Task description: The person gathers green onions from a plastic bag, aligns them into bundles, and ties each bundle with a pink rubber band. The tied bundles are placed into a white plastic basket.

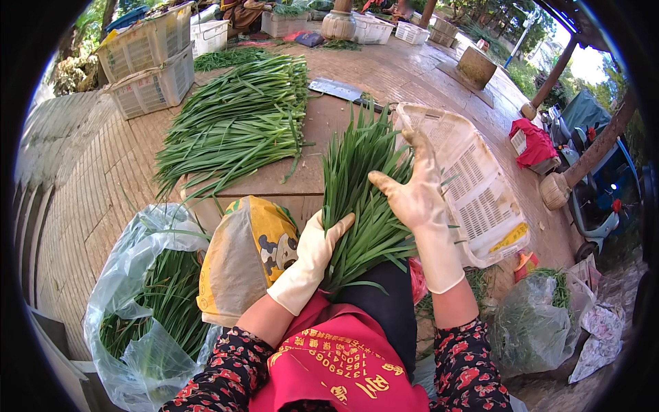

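Note:
Both hands wear cream rubber gloves. My left hand (320, 246) is closed round the left side of a thick bunch of long green leaves, probably Chinese chives (360, 206), resting over my lap. Raised at the bunch's right side, my right hand (414, 190) has thumb and fingers spread and grips nothing; whether its palm edge touches the leaves I cannot tell. Beyond, a large pile of the same greens (242, 116) lies on a low brown board (278, 183), stems to the right. A cleaver (337, 89) with a dark handle lies past the board's far edge.
An empty white plastic crate (481, 190) stands tilted at the right. At the left are an open plastic bag of greens (170, 298) and a yellow-and-grey cloth (231, 262). Stacked crates (149, 82) stand farther left, a bag of scraps (535, 324) lower right. People sit in the background.

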Action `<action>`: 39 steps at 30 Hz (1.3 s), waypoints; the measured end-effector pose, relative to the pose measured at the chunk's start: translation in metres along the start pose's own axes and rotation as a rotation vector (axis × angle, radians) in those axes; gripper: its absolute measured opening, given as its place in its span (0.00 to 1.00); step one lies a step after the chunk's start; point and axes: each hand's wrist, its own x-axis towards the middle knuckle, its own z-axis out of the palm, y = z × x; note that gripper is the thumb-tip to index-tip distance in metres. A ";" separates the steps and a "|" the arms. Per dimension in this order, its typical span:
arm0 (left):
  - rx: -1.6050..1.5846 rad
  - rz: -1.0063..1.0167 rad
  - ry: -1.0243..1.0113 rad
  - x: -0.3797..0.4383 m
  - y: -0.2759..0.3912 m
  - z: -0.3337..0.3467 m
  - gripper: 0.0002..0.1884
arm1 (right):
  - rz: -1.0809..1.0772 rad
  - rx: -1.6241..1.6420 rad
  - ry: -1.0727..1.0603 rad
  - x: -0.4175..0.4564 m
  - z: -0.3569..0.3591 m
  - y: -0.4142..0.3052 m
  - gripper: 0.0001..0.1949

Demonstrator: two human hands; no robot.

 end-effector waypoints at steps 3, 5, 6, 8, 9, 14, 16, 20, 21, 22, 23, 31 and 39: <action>-0.033 -0.014 -0.018 -0.002 0.006 0.002 0.12 | 0.043 0.077 -0.030 -0.007 0.004 0.008 0.35; -0.054 -0.028 -0.032 -0.004 0.011 0.003 0.12 | 0.125 0.104 -0.041 -0.010 0.004 0.010 0.35; -0.054 -0.019 -0.035 -0.004 0.010 0.002 0.12 | 0.113 0.101 -0.034 -0.010 0.004 0.012 0.34; -0.053 -0.001 -0.043 -0.001 0.006 0.000 0.12 | 0.132 0.098 -0.061 -0.010 0.001 0.009 0.33; -0.044 0.005 -0.042 0.000 0.005 0.000 0.12 | 0.138 0.099 -0.076 -0.009 0.000 0.008 0.33; -0.008 -0.002 -0.038 -0.001 0.005 -0.001 0.11 | 0.253 -0.048 -0.204 -0.009 -0.004 0.006 0.29; -0.018 -0.007 -0.045 -0.001 0.006 -0.002 0.11 | 0.294 -0.048 -0.240 -0.007 -0.006 0.004 0.28; -0.038 -0.017 -0.049 -0.002 0.009 0.002 0.10 | 0.315 0.035 -0.227 0.002 -0.004 0.004 0.25; -0.036 -0.014 -0.049 -0.003 0.008 0.002 0.10 | 0.319 0.066 -0.194 0.002 -0.002 0.005 0.25; -0.034 -0.010 -0.048 -0.003 0.008 0.002 0.10 | 0.316 0.073 -0.201 0.003 -0.001 0.006 0.25; -0.032 -0.007 -0.048 -0.003 0.009 0.001 0.10 | 0.313 0.081 -0.208 0.004 0.000 0.008 0.25; -0.042 0.000 -0.042 -0.001 0.005 0.001 0.11 | 0.309 0.139 -0.260 0.005 0.005 0.034 0.27; -0.046 -0.018 -0.038 -0.001 0.004 -0.001 0.10 | 0.244 0.157 -0.258 0.003 -0.006 0.006 0.28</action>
